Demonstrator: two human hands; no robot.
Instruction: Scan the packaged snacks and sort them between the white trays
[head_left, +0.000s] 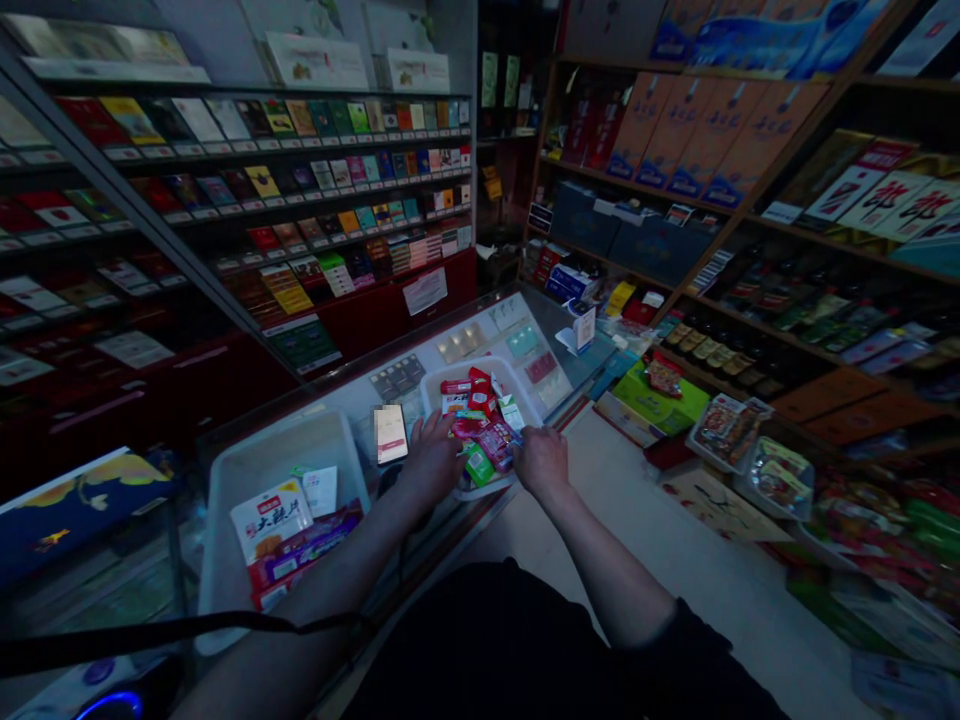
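A small white plastic tub (529,385) sits on the glass counter in front of me, heaped with snack packets. Among them are a red packet (480,392), a purple-pink packet (495,440) and a green packet (478,465). My left hand (435,458) lies over the tub's left rim, fingers apart, its tips by the packets. At the right rim my right hand (543,460) is closed; whether it grips the rim or a packet's edge is hidden. A lit phone (390,434) lies just left of my left hand.
Left of the phone stands a larger white bin (341,432) with several snack packs in its bottom. A dark strap (180,628) crosses the lower left. A small stand (579,330) is farther along the glass counter (562,365). Boxed snacks (660,400) line the right side.
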